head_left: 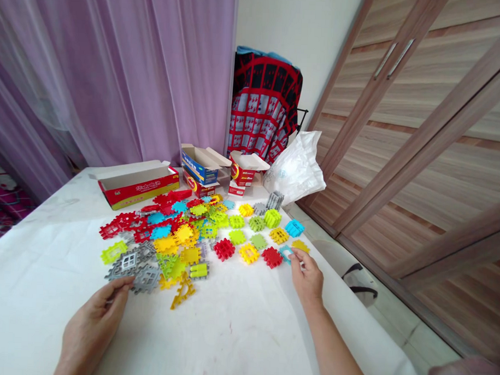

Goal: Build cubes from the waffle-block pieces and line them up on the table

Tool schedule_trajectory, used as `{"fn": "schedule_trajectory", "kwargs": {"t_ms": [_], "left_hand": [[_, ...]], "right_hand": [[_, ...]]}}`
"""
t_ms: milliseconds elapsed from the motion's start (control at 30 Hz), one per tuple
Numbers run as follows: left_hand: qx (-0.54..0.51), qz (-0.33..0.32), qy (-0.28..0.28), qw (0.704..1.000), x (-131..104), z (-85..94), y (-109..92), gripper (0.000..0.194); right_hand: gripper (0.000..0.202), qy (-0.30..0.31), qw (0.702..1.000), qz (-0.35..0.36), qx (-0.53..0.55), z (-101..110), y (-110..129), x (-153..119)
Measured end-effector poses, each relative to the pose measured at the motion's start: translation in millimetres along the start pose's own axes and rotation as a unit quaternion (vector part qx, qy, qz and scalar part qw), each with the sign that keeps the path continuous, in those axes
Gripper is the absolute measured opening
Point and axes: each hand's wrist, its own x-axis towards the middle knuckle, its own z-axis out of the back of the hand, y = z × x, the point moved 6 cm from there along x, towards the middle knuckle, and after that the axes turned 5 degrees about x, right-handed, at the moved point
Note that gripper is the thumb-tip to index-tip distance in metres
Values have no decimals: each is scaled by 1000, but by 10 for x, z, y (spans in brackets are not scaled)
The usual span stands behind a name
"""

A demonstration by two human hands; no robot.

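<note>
My right hand (308, 274) pinches a light blue square window-frame piece (286, 253) at the right end of the sorted toy building pieces. Beside it lie a red building piece (272, 257) and a yellow piece (301, 245). On the left, my left hand (95, 319) has thumb and index finger closed at the edge of a grey building piece (147, 279) at the front of the mixed heap. A white window piece (129, 261) is just behind those fingertips. Small stacks, such as a red stack (224, 249) and a lime stack (272, 218), stand grouped by colour.
Behind the heap stand a long red box (139, 188), a blue box (199, 166) and a small red box (242, 171), all with raised flaps. A white plastic bag (297, 167) sits at the back right. The white tablecloth (228, 340) drops off at the right edge.
</note>
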Motion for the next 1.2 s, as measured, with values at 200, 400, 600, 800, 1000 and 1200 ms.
{"fn": "schedule_trajectory", "kwargs": {"t_ms": [200,400,600,800,1000,1200], "left_hand": [[-37,-32,-14,999,5,-68,61,32],[-66,-32,0,997,-37,-61,2,32],[-76,-39,-15,996,-67,-86,16,31],[-81,-47,-12,996,-92,-107,21,30],[-87,-58,-11,995,-102,-121,-5,29],[-90,-67,-13,994,-128,-169,16,30]], "right_hand": [[27,1,992,129,3,-49,335,-22],[21,93,973,211,17,-340,931,8],[22,206,940,268,37,-979,1499,12],[22,307,926,213,-49,-1752,1751,149],[31,341,913,131,-179,-2392,2081,458],[55,365,889,120,-249,-2889,2309,537]]}}
